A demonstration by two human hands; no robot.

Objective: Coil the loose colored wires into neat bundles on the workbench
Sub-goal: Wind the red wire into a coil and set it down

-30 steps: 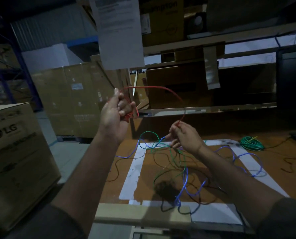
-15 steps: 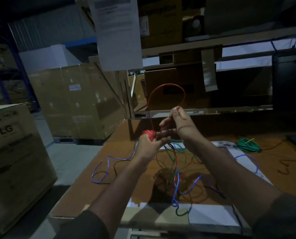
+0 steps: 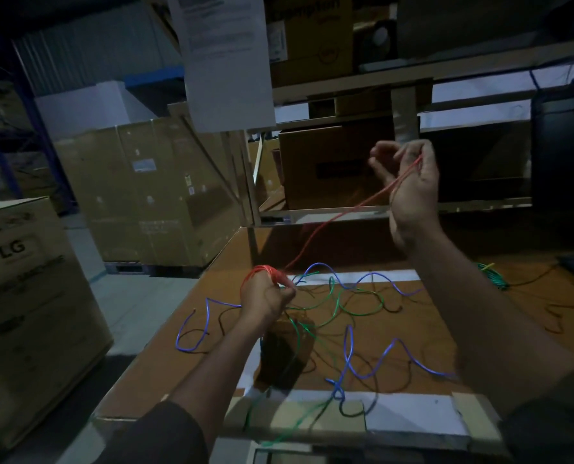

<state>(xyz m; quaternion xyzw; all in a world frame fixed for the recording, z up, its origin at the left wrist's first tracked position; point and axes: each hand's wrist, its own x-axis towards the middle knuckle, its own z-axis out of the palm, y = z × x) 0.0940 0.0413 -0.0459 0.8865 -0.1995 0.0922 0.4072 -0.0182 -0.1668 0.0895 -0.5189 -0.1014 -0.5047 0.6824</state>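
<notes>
My left hand [image 3: 265,296] grips a small coil of red wire [image 3: 267,272] wound over its fingers, just above the workbench [image 3: 192,356]. A straight red strand [image 3: 346,214] runs up and right from the coil to my right hand [image 3: 409,189], which is raised high and pinches the strand with curled fingers. Loose blue wires [image 3: 366,366], green wires [image 3: 352,308] and thin dark wires lie tangled on the bench below my hands. A coiled green bundle [image 3: 493,274] lies at the right, partly hidden by my right forearm.
Large cardboard boxes [image 3: 151,192] stand left of the bench, an LG box [image 3: 28,296] nearest. A shelf with boxes [image 3: 336,165] runs behind the bench, and a paper sheet [image 3: 225,58] hangs above. White tape [image 3: 409,413] marks the bench's front.
My right hand has swung up and to the right, pulling the red strand taut. My left hand with the red coil stayed low over the bench.
</notes>
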